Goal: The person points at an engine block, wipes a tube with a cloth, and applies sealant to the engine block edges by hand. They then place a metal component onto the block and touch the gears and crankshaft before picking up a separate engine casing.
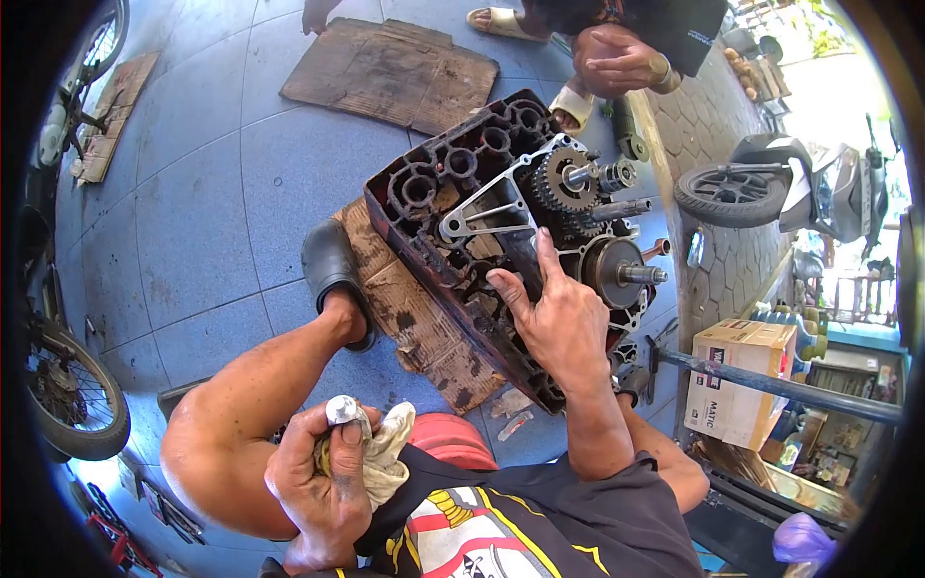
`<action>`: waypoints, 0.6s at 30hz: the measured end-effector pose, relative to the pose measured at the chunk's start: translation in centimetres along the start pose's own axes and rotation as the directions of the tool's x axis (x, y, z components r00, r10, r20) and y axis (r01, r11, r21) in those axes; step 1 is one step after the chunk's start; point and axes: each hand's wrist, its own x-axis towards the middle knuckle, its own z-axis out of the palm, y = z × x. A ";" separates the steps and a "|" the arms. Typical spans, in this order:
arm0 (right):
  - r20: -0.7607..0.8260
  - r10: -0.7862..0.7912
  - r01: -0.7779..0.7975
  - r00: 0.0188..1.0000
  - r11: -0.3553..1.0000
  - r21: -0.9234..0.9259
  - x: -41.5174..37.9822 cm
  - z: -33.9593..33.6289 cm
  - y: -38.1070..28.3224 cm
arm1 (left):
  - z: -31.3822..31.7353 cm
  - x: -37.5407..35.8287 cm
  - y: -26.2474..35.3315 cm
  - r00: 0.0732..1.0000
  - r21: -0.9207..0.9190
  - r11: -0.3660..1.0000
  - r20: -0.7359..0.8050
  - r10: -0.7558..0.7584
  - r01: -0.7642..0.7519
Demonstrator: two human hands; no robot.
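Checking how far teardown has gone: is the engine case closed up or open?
Open. The engine case has no cover: gears and shafts stand exposed, and the right hand rests on it.

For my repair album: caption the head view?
Right hand on an opened engine case; left hand clutching a rag.

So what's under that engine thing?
The engine sits in a dark crate, which rests on torn cardboard on the blue floor. Whatever lies beneath the crate's middle is hidden.
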 end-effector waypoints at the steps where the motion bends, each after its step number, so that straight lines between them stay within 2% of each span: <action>1: 0.056 0.023 -0.020 0.998 0.999 -0.037 0.0 -0.1 0.0 | 0.0 0.0 -0.1 1.000 -0.012 1.000 -0.004 0.005 -0.005; 4: -0.047 -0.026 0.027 0.999 0.999 0.020 0.2 -0.1 -0.1 | 0.3 0.0 -0.1 1.000 0.016 1.000 -0.017 0.010 -0.010; 8: -0.022 -0.063 0.064 0.998 0.998 0.006 0.7 1.0 -1.0 | 0.3 0.0 -0.2 1.000 0.008 1.000 -0.010 0.026 -0.026; 10: 0.046 -0.119 0.119 0.992 0.993 -0.002 -0.9 1.3 -2.1 | 0.4 0.1 0.1 1.000 -0.006 1.000 0.006 0.008 -0.008; 11: 0.019 -0.202 0.202 0.979 0.979 0.002 -1.7 1.9 -2.1 | 0.5 0.2 0.1 1.000 0.000 1.000 0.007 0.020 -0.020; 12: 0.007 -0.206 0.205 0.979 0.979 0.014 -2.6 2.2 -2.0 | 0.7 0.3 0.1 1.000 -0.022 1.000 0.002 0.013 -0.013; 14: -0.214 -0.259 0.324 0.942 0.871 0.370 -4.4 2.6 -2.4 | 0.9 0.4 0.0 0.999 -0.021 0.999 -0.025 0.024 -0.024; 15: -0.193 -0.303 0.359 0.933 0.790 0.497 -5.2 1.5 -2.8 | 1.0 0.5 -0.2 1.000 -0.009 1.000 0.012 0.027 -0.027; 16: -0.209 -0.311 0.375 0.927 0.774 0.510 -5.9 1.5 -3.1 | 1.2 0.5 -0.3 0.998 -0.002 1.000 0.052 0.031 -0.031; 18: -0.303 -0.279 0.409 0.911 0.534 0.740 -7.2 1.2 -3.2 | 1.8 0.4 -0.4 0.997 0.038 0.998 0.061 0.047 -0.049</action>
